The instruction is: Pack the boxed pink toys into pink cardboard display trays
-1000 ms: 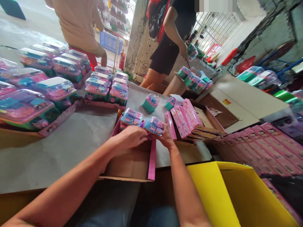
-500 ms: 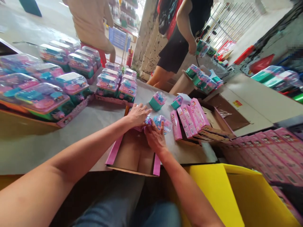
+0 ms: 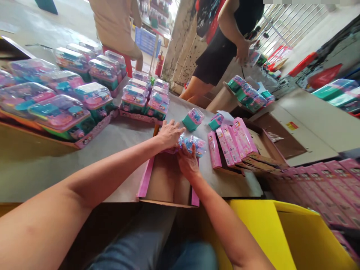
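A pink-edged cardboard tray [image 3: 170, 183] lies in front of me at the table's front edge, its near part showing bare brown board. My left hand [image 3: 170, 134] rests with fingers spread over small plastic cases at the tray's far end, and it hides most of them. My right hand [image 3: 189, 161] has its fingers around the near side of a clear-lidded plastic case [image 3: 197, 145] with blue and purple contents. Its grip is partly hidden. Just beyond stands another case with a teal base [image 3: 192, 120].
Pink trays of clear-lidded cases [image 3: 60, 116] fill the left. Folded pink boxes [image 3: 229, 144] stand at right, beside an open carton [image 3: 271, 146]. A yellow bin [image 3: 254, 225] sits at lower right. Two people [image 3: 112, 33] are beyond the table, one holding something at right.
The view has shifted slightly, moving the scene right. My hands stay at the tray's far end, and more of the clear-lidded case shows beside my right hand.
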The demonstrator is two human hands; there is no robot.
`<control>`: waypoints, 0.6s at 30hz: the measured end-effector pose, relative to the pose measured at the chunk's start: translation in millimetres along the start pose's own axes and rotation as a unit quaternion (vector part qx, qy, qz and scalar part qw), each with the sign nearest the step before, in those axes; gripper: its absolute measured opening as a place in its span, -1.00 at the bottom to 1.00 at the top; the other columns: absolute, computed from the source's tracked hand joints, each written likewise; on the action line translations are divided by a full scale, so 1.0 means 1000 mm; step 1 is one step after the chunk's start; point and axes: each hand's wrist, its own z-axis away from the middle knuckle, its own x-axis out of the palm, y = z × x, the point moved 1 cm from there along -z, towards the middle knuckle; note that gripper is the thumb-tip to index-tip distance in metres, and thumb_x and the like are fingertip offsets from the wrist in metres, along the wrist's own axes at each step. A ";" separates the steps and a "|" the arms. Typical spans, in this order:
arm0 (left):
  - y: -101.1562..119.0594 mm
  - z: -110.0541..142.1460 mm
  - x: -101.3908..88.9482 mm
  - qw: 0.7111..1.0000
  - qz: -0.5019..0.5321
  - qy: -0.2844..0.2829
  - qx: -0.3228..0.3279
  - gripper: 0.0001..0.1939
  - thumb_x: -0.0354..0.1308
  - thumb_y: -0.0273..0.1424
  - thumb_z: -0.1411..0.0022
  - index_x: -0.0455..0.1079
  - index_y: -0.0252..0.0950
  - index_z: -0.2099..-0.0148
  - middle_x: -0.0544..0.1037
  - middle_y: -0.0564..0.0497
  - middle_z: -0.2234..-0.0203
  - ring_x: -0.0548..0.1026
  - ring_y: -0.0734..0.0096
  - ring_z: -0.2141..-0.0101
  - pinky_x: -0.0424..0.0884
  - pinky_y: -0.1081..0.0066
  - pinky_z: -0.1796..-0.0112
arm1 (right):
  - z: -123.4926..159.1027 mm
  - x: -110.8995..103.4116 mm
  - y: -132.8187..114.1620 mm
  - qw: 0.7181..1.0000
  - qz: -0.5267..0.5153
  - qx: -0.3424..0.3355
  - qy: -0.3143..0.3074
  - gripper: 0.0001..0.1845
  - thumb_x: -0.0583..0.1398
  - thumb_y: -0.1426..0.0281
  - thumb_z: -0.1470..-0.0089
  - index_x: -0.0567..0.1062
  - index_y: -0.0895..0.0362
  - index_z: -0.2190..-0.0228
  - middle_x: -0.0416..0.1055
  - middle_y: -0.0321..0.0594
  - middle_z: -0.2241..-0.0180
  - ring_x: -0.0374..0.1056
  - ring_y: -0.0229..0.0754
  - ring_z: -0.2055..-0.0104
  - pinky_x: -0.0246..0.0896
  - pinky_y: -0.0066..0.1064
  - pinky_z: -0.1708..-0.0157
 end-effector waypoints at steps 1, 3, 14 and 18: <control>0.000 0.000 0.001 1.000 -0.001 0.003 0.001 -0.28 0.37 -0.18 -0.09 0.27 -0.17 -0.26 0.40 -0.17 -0.08 0.24 -0.08 -0.12 0.16 0.02 -0.05 | 0.003 0.003 0.005 1.000 0.008 -0.013 0.002 -0.45 0.03 0.66 -0.18 0.46 0.12 -0.13 0.31 -0.05 -0.24 -0.12 0.09 -0.45 -0.64 0.29 -0.39; 0.000 0.000 0.003 1.000 -0.002 0.009 0.006 -0.25 0.36 -0.17 -0.11 0.24 -0.17 -0.30 0.39 -0.17 -0.10 0.23 -0.09 -0.13 0.14 0.00 -0.07 | 0.011 0.010 0.015 0.998 0.021 -0.047 0.020 -0.48 0.05 0.64 -0.21 0.47 0.06 -0.12 0.33 -0.12 -0.23 -0.14 0.02 -0.46 -0.52 0.24 -0.41; 0.000 0.000 0.006 1.000 -0.017 0.009 0.006 -0.22 0.33 -0.09 -0.13 0.19 -0.13 -0.33 0.40 -0.15 -0.12 0.27 -0.05 -0.10 0.15 0.08 -0.05 | 0.023 0.028 -0.001 0.998 0.057 -0.034 -0.006 -0.49 0.02 0.58 -0.26 0.39 0.25 -0.20 0.32 -0.03 -0.24 0.01 -0.03 -0.40 -0.22 -0.01 -0.44; -0.001 0.000 0.007 1.000 -0.019 0.004 0.009 -0.23 0.32 -0.09 -0.15 0.16 -0.13 -0.34 0.38 -0.15 -0.13 0.26 -0.04 -0.10 0.13 0.11 -0.04 | 0.015 0.024 -0.004 0.998 0.047 -0.011 -0.047 -0.46 -0.02 0.60 -0.25 0.34 0.34 -0.23 0.30 0.03 -0.25 0.00 -0.02 -0.40 -0.29 0.02 -0.45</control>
